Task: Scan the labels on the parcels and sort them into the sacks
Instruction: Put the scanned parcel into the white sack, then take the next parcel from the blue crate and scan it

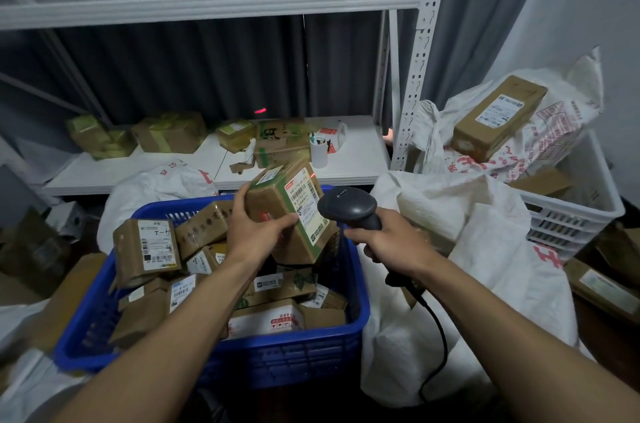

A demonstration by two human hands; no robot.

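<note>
Parcel (287, 214) raised for scanning

Head view: a misread could be caused by the red dot (311, 175) sitting at the parcel's top edge, off the barcode label (306, 206). The parcel, brown cardboard with green tape, is gripped by the left hand (256, 230) above the blue basket (242, 363); the scanner (346, 206) is clasped in the right hand (384, 244).

A brown cardboard parcel (266, 202) is held up, tilted, and its white label (306, 208) with barcodes faces the black scanner (346, 204) just beside it. More parcels (145, 249) lie heaped below it, and white crumpled sacks (485, 249) lie to the right.
</note>
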